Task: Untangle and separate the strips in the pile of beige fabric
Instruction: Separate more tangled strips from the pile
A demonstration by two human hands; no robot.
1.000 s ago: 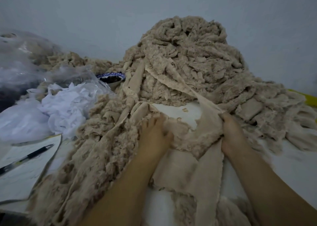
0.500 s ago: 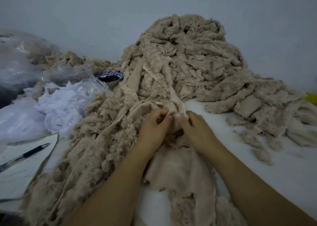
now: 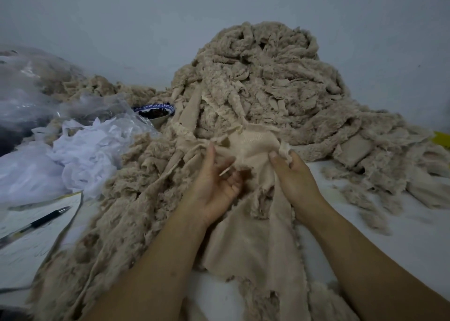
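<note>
Mid-untangle: left hand (image 3: pixel 214 189) is palm-up, fingers loosely spread under a beige strip (image 3: pixel 253 140); right hand (image 3: pixel 292 174) pinches its edge. The pile (image 3: pixel 263 82) sits just behind on the desk (image 3: pixel 401 242). Next I'd guess pulling that strip free.

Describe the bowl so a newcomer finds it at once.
Start at the tall beige fabric pile against the wall. At its left foot, behind crumpled clear plastic, sits a small bowl. Its blue-patterned rim and dark contents stand out from the beige around it.

A tall tangled pile of beige fabric (image 3: pixel 263 82) strips sprawls across the white surface.
</note>
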